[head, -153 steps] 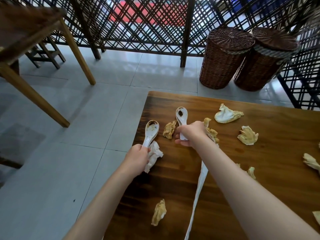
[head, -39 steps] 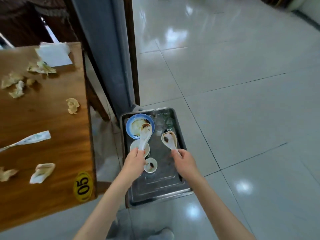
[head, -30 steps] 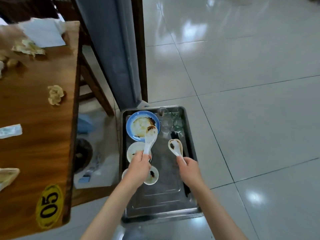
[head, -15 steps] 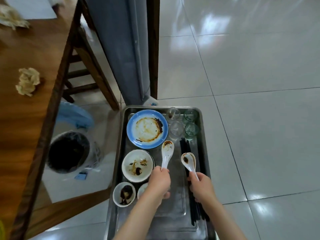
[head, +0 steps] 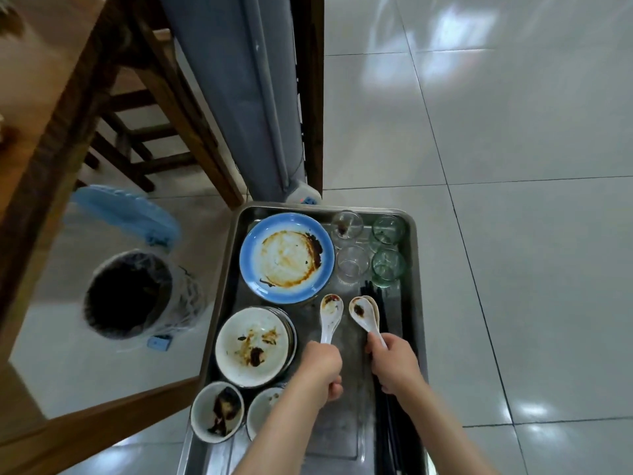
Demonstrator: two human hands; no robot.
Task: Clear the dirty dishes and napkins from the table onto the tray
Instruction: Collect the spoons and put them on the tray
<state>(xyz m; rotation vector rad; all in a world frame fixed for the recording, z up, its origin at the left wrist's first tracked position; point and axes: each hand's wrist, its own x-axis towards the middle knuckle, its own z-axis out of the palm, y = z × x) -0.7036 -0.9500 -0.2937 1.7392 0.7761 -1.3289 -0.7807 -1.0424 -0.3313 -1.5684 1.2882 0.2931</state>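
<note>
Two soiled white soup spoons hang over the steel tray, one in each hand. The left hand is curled round the handle of the left spoon, and the right hand pinches the handle of the right spoon. Both spoons run the same way: handles toward the person at six o'clock, bowls toward twelve o'clock, the right one leaning a little to eleven. That shared long axis lies along the tray's length, parallel to the black chopsticks at the three o'clock side.

The right spoon sits directly above, perhaps already inside, another spoon of the same shape, whose rim peeks out at its one o'clock edge; I cannot tell whether they touch. The left spoon hovers over bare metal just at five o'clock of the blue-rimmed plate and at two o'clock of the stacked white bowls. Four small glasses stand at the far end, two sauce dishes at the near left corner.

By my reckoning the right hand needs only to lower straight down to nest its spoon, while the left has an open strip beneath it. The counter at ten o'clock probably has more to clear.
</note>
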